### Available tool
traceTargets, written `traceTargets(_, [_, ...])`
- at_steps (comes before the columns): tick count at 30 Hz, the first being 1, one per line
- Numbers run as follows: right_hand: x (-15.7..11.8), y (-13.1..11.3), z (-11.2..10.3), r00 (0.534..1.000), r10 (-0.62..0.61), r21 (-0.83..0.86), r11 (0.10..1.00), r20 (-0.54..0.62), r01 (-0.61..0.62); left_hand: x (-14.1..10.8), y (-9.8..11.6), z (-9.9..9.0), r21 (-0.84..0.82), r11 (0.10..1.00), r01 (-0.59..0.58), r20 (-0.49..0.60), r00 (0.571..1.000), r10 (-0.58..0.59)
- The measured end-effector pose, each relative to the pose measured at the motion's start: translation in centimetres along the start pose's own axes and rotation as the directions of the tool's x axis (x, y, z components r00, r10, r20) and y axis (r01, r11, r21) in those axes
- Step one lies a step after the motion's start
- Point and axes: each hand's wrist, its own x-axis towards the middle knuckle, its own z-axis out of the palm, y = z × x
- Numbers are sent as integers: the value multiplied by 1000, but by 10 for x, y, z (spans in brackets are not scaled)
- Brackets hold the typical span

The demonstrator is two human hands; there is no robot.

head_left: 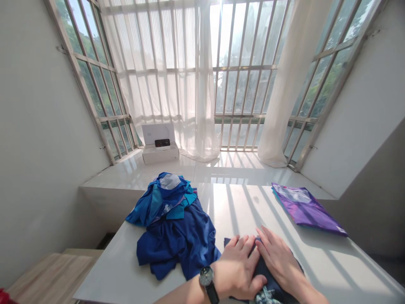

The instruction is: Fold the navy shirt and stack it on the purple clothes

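Note:
Both my hands lie flat on a dark navy garment (pixel 264 270) at the front of the white table. My left hand (pixel 240 264), with a black watch (pixel 207 276) on its wrist, has its fingers stretched out over the cloth's left side. Beside it, my right hand (pixel 276 255) presses down on the right side, fingers extended. A pale patterned print shows at the garment's near edge; the hands cover much of the rest. Left of them is a crumpled pile of blue clothes (pixel 186 240), with teal and white parts on top.
A folded purple garment (pixel 311 209) rests on the right of the white table (pixel 221 207). On the windowsill (pixel 196 171) stands an open white box (pixel 161 154) with a black device (pixel 162 143). Sheer curtains (pixel 202 84) hang before barred windows. A wooden surface (pixel 52 274) is at lower left.

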Motion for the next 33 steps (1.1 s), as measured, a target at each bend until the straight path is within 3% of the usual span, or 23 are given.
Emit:
traceTargets(2, [-1,0,2,995,95,14,995,25,-96,1,0,-3,16,1000,3,24,1000,-3])
traceTargets(5, [4,-1,-7,987,126,111,984,102,-137,4,-3,-8,25,999,41,62,997,-43])
traceTargets(9, [11,-1,-37,956,183,246,939,228,-238,9,-16,-10,23,989,148,36,988,-149])
traceTargets(12, [16,-2,-67,923,139,317,912,358,-260,12,-29,-8,-7,988,153,45,987,-153])
traceTargets(16, [30,-6,-95,835,131,318,884,535,-342,15,-39,-5,-99,986,133,103,987,-123])
traceTargets(19, [42,-8,-100,736,140,252,884,663,-395,17,-43,-5,-148,981,128,153,983,-105])
traceTargets(22, [49,-8,-99,659,67,255,889,749,-380,17,-45,-6,-193,976,105,204,977,-65])
traceTargets(29, [54,-31,-129,730,-6,353,878,683,-323,15,-49,-21,-335,933,132,303,953,-26])
traceTargets(33, [62,-62,-153,744,-31,343,900,667,-270,14,-40,-35,-443,871,214,460,888,16])
